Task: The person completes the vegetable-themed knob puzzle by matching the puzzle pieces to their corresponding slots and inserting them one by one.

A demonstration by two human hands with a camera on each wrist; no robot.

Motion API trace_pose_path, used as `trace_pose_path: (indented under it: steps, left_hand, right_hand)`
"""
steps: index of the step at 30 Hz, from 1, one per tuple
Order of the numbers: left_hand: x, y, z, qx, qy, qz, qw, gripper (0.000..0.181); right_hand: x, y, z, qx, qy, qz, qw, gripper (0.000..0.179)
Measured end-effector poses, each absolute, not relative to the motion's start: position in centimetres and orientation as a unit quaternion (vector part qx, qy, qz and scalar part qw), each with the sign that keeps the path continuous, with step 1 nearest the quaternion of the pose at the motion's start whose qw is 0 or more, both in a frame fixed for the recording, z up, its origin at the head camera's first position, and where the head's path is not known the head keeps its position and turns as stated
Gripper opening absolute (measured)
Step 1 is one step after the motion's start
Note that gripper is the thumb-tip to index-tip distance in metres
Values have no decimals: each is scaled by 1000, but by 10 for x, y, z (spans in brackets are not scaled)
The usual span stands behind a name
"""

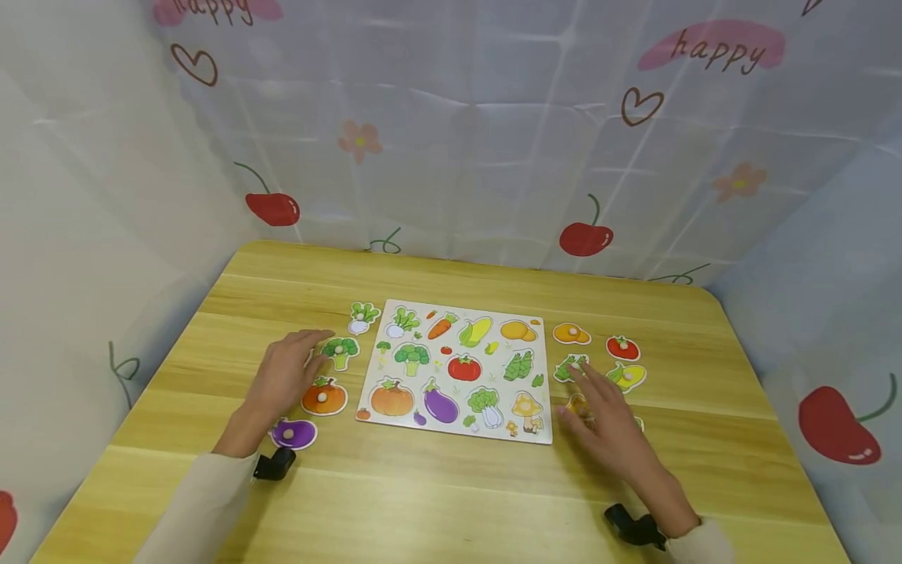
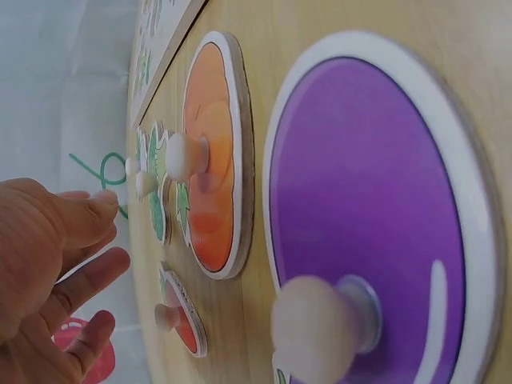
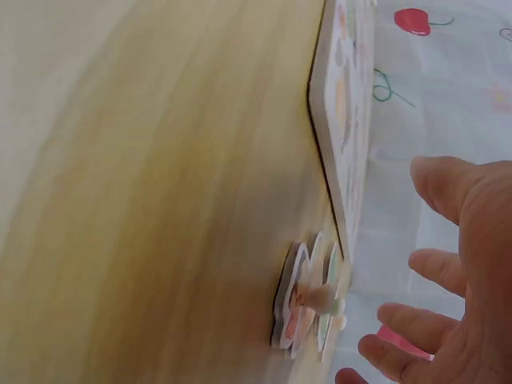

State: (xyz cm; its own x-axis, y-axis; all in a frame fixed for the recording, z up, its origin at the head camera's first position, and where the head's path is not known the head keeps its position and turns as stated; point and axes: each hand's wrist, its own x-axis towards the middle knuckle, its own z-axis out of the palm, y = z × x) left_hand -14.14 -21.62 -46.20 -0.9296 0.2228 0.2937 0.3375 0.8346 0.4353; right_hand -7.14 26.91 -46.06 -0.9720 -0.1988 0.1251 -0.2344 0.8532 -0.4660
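Note:
Over the left-side pieces hovers my left hand (image 1: 283,374), fingers loosely bent and holding nothing. Its fingertips are close to the broccoli piece (image 1: 341,352). Near it lie the pumpkin piece (image 1: 330,398), the eggplant piece (image 1: 301,435) and the white radish piece (image 1: 361,316). A small orange-red piece (image 2: 186,324) shows below the pumpkin in the left wrist view. My right hand (image 1: 611,429), spread and holding nothing, hangs above the mushroom piece (image 1: 578,405), partly covering it. Its fingertips overlap the green leafy piece (image 1: 564,370). Between the hands lies the vegetable puzzle board (image 1: 458,405).
Right of the board are the yellow-orange piece (image 1: 564,334), tomato piece (image 1: 620,349) and corn piece (image 1: 633,379). Another piece (image 1: 640,424) is mostly hidden by the right hand. Pieces carry round knobs. A printed curtain (image 1: 451,172) stands behind the wooden table (image 1: 423,501).

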Motion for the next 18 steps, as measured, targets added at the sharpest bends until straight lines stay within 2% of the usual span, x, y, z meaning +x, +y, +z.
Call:
trace_pose_path:
  steps: [10,18]
  left_hand:
    - [-156,-206,-464,-138,-949,-282,30,34]
    - [-162,-205,-462,-148,-943,-298,17,26]
  right_hand:
    - [-77,264,-465,163,-949,269,4,62]
    - [-82,257,-464,182,-942,277,-39,66]
